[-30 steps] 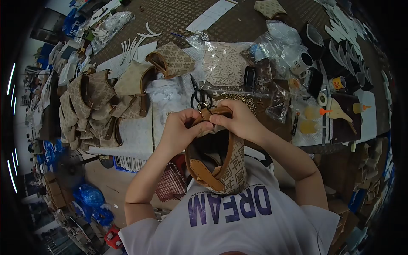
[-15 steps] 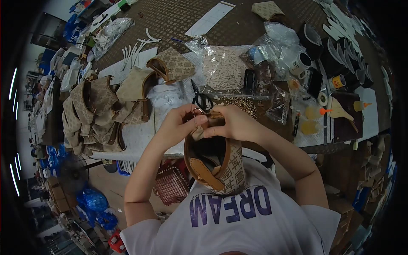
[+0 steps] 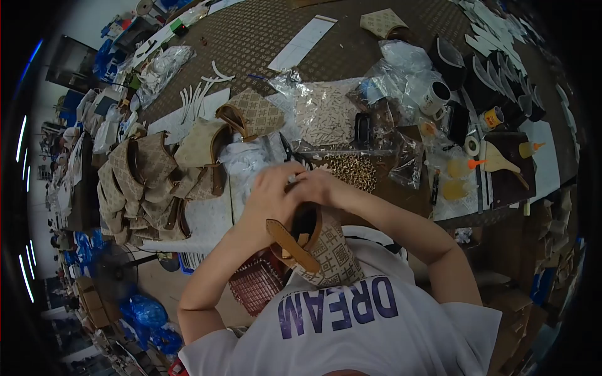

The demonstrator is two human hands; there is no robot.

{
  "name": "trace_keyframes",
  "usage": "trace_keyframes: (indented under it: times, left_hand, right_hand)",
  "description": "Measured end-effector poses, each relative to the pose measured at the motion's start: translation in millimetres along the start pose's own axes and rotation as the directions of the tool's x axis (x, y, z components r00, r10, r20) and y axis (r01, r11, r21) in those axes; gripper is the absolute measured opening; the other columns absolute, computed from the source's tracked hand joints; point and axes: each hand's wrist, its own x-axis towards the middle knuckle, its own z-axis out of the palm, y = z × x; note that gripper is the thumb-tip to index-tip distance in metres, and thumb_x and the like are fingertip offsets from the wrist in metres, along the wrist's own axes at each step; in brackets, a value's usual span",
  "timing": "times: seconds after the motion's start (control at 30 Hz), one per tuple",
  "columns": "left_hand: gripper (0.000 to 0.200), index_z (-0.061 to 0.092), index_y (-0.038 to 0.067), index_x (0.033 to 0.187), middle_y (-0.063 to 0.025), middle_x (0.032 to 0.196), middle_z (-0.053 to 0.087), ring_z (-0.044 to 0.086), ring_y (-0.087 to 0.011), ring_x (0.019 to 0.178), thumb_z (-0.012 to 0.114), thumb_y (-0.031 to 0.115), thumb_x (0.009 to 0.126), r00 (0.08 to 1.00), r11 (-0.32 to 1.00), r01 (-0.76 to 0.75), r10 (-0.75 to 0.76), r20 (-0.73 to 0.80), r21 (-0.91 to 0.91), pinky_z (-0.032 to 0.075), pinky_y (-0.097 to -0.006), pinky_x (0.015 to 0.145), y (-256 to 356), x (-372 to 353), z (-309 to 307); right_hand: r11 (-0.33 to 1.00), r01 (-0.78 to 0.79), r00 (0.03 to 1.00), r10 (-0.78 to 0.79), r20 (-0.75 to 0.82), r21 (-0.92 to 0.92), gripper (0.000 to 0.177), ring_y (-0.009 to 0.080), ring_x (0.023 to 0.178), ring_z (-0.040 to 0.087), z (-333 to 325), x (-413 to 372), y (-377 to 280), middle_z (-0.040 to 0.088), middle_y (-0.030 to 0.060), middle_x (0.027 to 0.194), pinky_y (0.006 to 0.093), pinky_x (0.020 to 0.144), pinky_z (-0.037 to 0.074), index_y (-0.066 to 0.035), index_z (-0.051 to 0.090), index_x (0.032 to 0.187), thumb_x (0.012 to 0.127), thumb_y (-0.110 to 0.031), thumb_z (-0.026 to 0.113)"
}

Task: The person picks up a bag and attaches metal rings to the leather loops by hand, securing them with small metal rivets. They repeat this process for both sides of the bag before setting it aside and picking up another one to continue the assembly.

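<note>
A patterned beige handbag [image 3: 337,254] with brown trim lies against my chest, its opening partly covered by my hands. My left hand [image 3: 268,195] is bent over the bag's far rim, fingers closed. What its fingertips pinch is hidden. Beside and touching it, my right hand [image 3: 315,187] grips the bag's far edge, the fingers curled. A brown leather strap tab [image 3: 293,245] sticks up from the near rim. Just beyond the hands lie black-handled scissors [image 3: 286,147], partly covered by them, and a heap of small gold metal rings [image 3: 351,172].
Several similar bags [image 3: 141,182] are piled on the left of the table. A clear bag of small beige pieces [image 3: 325,113] lies ahead. On the right are a white mug [image 3: 434,99], glue bottles [image 3: 463,166] and a tin [image 3: 493,117]. A dark red quilted bag [image 3: 256,283] hangs below the table edge.
My left hand has turned over and moved in against my right, covering more of the bag's opening. A metal ring seen at my left fingers is now hidden. The strap tab has lifted.
</note>
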Motion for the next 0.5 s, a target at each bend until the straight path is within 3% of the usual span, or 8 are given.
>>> trace_keyframes:
  times: [0.03,0.1,0.17,0.23,0.3,0.4,0.43,0.5]
  left_hand:
    - [0.037,0.058,0.008,0.104,-0.0125,0.114,0.051,0.051,-0.0318,0.107,0.065,0.008,0.067,0.987,0.979,-0.096,0.117,0.108,-0.18,0.041,-0.0432,0.089,8.7,9.4,-5.9]
    - [0.036,0.058,0.007,0.103,-0.0133,0.113,0.055,0.056,-0.0317,0.101,0.064,0.008,0.067,0.945,0.888,-0.213,0.294,0.146,-0.406,0.044,-0.0409,0.085,15.1,12.3,-4.6]
    - [0.033,0.058,0.007,0.099,-0.0134,0.109,0.059,0.058,-0.0318,0.097,0.065,0.009,0.067,0.929,0.862,-0.007,0.193,0.317,-0.507,0.046,-0.0391,0.083,-2.2,9.9,-7.7]
    - [0.037,0.059,0.007,0.105,-0.0124,0.104,0.063,0.062,-0.0285,0.093,0.065,0.01,0.069,0.916,0.819,0.233,-0.003,0.401,-0.525,0.049,-0.0353,0.079,-21.0,4.3,-14.5]
    - [0.046,0.057,0.008,0.118,-0.0108,0.112,0.062,0.062,-0.024,0.098,0.061,0.007,0.073,0.995,0.694,0.097,-0.057,0.08,-0.713,0.049,-0.0325,0.08,-39.2,2.3,-9.1]
    - [0.048,0.053,0.006,0.124,-0.0097,0.114,0.062,0.06,-0.0175,0.102,0.053,0.0,0.076,0.916,0.584,0.33,-0.387,0.103,-0.742,0.047,-0.0257,0.083,-30.2,13.6,-17.3]
    - [0.045,0.054,0.005,0.123,-0.009,0.108,0.064,0.062,-0.0129,0.089,0.05,0.0,0.078,0.911,0.636,0.249,-0.41,-0.046,-0.73,0.049,-0.0237,0.073,-33.5,17.2,-4.8]
    - [0.045,0.053,0.004,0.123,-0.0082,0.101,0.065,0.062,-0.0102,0.078,0.051,0.0,0.078,0.801,0.403,0.499,-0.553,0.23,-0.767,0.049,-0.0226,0.065,-25.2,19.1,-8.5]
  right_hand:
    - [0.982,0.187,0.982,-0.186,0.013,-0.039,0.04,0.0159,0.088,0.063,-2.0,8.1,4.8,0.065,0.0124,0.099,0.033,0.076,0.05,-0.001,0.061,0.109,0.077,-0.023,0.07]
    - [0.845,-0.197,0.98,0.188,0.069,0.497,0.04,0.0159,0.109,0.054,-5.5,-1.0,-7.8,0.055,0.0103,0.121,0.0329,0.089,0.045,-0.007,0.052,0.125,0.089,-0.023,0.058]
    - [0.641,-0.146,0.955,0.29,-0.061,0.754,0.041,0.0155,0.111,0.051,-9.9,-4.0,-12.4,0.055,0.0085,0.122,0.0326,0.093,0.042,-0.008,0.047,0.13,0.095,-0.029,0.05]
    - [0.858,0.147,0.923,0.06,-0.38,0.493,0.046,0.0176,0.114,0.049,-27.3,-15.3,-37.8,0.057,0.0063,0.114,0.0322,0.098,0.037,-0.005,0.047,0.129,0.096,-0.037,0.048]
    - [0.947,0.322,0.823,-0.29,-0.488,-0.019,0.048,0.019,0.117,0.047,-37.3,-33.3,-85.3,0.054,0.0069,0.117,0.0323,0.102,0.032,-0.004,0.046,0.129,0.098,-0.04,0.043]
    - [0.814,0.377,0.87,-0.475,-0.133,-0.442,0.049,0.0225,0.122,0.042,-28.7,-50.2,-125.4,0.046,0.0123,0.126,0.0331,0.104,0.031,-0.004,0.042,0.131,0.089,-0.022,0.061]
    - [0.871,0.358,0.905,-0.412,-0.105,-0.337,0.058,0.0237,0.124,0.041,-15.8,-50.6,-132.5,0.043,0.0132,0.128,0.0338,0.104,0.032,-0.004,0.04,0.132,0.081,-0.007,0.066]
    - [0.841,0.317,0.913,-0.396,-0.1,-0.438,0.058,0.0233,0.125,0.04,-21.5,-42.2,-121.3,0.041,0.0137,0.13,0.034,0.105,0.032,-0.004,0.038,0.133,0.08,-0.001,0.062]
